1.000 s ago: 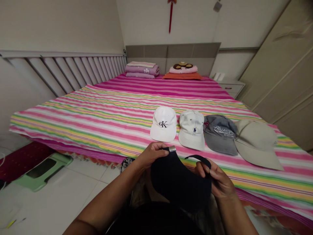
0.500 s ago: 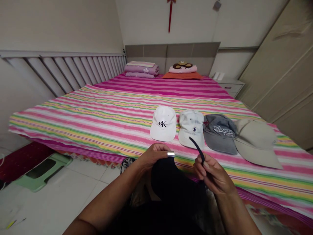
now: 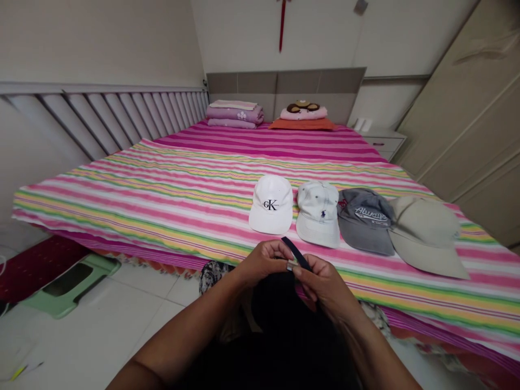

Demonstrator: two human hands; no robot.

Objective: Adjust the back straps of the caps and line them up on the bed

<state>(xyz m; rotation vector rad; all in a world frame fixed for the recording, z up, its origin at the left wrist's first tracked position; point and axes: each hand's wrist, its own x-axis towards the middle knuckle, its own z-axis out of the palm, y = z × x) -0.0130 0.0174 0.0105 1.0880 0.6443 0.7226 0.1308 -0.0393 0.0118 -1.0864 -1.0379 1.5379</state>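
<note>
A black cap hangs in front of my body, its lower part merging with dark clothing. My left hand is closed on the cap's back edge by a small silver buckle. Fingers of my right hand pinch around the dark strap right at that buckle, and both hands nearly touch. The strap's free end sticks up between them. Whether it passes through the buckle is hidden by the fingers. Beyond my hands lie a white CK cap and a pale cap with a small dark logo.
Further right on the striped bed sheet are a grey cap and a beige cap. Folded bedding and a pink pillow sit by the headboard. A green stool stands on the floor at left.
My right hand has moved left with the strap, bringing it to the buckle at my left hand. The caps on the bed have stayed put.
</note>
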